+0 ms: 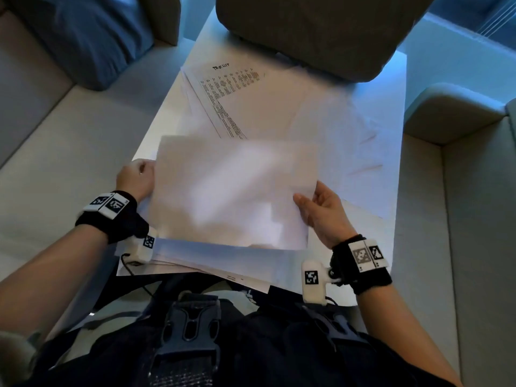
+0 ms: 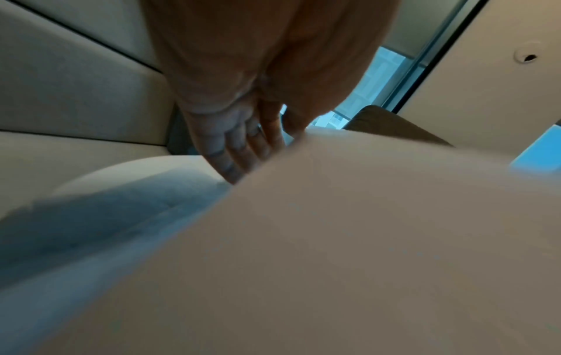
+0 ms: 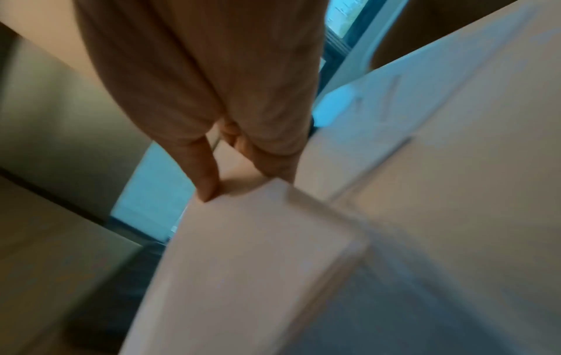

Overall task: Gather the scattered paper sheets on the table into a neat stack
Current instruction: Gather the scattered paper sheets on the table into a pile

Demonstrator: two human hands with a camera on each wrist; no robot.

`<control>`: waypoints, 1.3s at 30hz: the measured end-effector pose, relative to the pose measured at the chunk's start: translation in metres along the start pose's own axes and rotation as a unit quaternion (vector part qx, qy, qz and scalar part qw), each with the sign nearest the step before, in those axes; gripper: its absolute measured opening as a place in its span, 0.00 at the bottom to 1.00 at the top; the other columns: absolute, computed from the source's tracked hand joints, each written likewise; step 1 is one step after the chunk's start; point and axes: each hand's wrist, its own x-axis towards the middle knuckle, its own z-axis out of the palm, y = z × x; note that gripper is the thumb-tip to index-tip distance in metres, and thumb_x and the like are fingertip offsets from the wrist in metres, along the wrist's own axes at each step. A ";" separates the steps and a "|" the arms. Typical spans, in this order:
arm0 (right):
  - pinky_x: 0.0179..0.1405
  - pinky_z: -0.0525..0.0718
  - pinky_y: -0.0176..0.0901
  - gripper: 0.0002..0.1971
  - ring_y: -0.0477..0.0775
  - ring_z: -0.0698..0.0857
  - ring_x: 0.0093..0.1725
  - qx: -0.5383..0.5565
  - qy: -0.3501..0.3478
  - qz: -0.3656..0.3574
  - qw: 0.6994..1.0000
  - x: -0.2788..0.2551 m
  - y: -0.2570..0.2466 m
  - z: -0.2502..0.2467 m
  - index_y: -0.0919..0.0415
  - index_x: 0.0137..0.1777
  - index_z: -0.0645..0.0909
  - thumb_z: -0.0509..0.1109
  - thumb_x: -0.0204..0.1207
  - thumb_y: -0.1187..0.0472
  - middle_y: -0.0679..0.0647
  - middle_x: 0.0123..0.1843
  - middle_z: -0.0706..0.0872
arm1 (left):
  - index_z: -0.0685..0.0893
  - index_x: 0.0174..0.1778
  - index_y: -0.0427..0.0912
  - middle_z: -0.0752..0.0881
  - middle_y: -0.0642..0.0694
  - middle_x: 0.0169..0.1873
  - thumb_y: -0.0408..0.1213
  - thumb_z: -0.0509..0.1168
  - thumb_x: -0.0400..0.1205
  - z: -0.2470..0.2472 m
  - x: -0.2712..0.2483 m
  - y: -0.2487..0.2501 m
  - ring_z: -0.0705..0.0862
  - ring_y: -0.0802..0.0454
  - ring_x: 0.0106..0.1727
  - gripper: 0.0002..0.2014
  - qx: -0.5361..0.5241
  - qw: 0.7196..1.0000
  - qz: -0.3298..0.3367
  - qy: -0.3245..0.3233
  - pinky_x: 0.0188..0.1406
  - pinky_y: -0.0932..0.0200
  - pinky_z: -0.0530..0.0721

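Note:
A blurred bundle of blank white sheets (image 1: 231, 191) is lifted a little above the white table (image 1: 402, 68), held between both hands. My left hand (image 1: 138, 175) grips its left edge, and the fingers (image 2: 240, 153) disappear behind the paper (image 2: 334, 240). My right hand (image 1: 308, 203) pinches the right edge, thumb on top. In the right wrist view thumb and fingers (image 3: 209, 182) clamp a corner of the bundle (image 3: 242, 264). A printed list sheet (image 1: 231, 88) lies farther back, more blank sheets (image 1: 349, 141) are spread to the right, and others (image 1: 223, 263) lie under the bundle at the near edge.
A dark grey cushion (image 1: 307, 32) rests on the table's far end, over some paper. A blue cushion (image 1: 89, 37) lies on the beige sofa (image 1: 55, 135) to the left. A sofa armrest (image 1: 446, 113) stands close on the right.

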 end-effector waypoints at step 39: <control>0.38 0.71 0.40 0.11 0.60 0.79 0.45 -0.351 0.308 0.107 0.878 0.130 0.031 -0.078 0.56 0.36 0.69 0.63 0.72 0.73 0.61 0.49 0.78 | 0.83 0.61 0.43 0.74 0.41 0.67 0.37 0.73 0.75 0.046 -0.051 -0.001 0.76 0.40 0.67 0.18 0.169 0.968 0.148 -0.115 0.69 0.47 0.73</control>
